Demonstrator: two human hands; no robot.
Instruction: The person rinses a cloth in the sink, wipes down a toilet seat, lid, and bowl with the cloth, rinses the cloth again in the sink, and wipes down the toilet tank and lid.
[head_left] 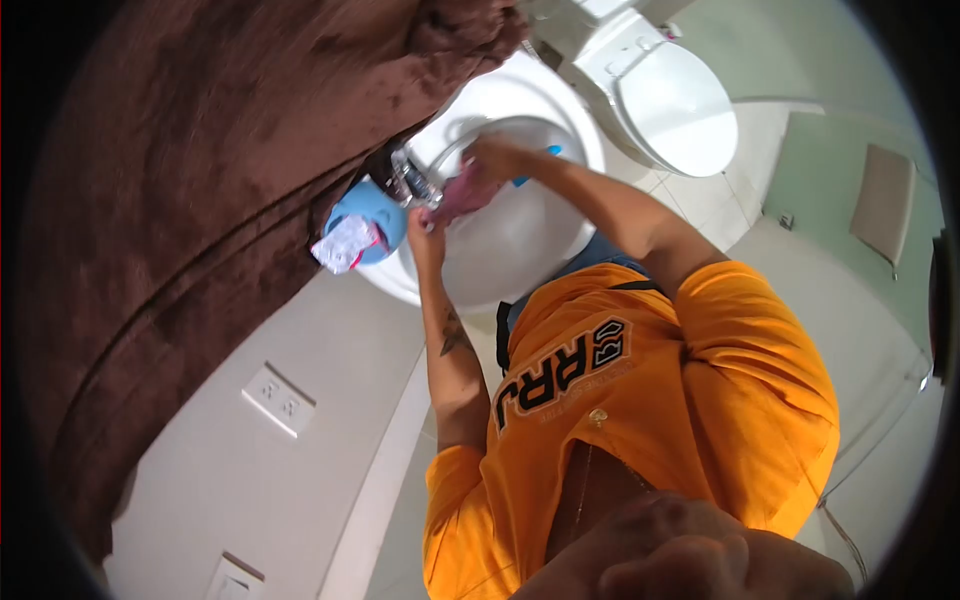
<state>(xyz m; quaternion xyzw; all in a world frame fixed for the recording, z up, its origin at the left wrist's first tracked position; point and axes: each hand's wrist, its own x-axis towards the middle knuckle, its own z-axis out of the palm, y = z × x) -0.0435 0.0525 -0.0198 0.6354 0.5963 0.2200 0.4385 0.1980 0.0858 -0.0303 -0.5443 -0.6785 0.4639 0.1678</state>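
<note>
A dark pink cloth [464,196] is stretched between my two hands over the white sink [520,245], next to the metal faucet [413,180]. My left hand [426,228] is closed on the cloth's lower left end, close to the faucet. At the cloth's other end, my right hand [488,160] grips it above the basin, its fingers slightly blurred. Part of a small blue object [554,150] shows in the basin behind my right forearm.
Beside the faucet stands a light blue container [369,212] with a shiny packet [345,244] at its rim. A white toilet [680,108] is beyond the sink. Brown fabric [200,180] covers the upper left, and a wall outlet [279,400] sits below it.
</note>
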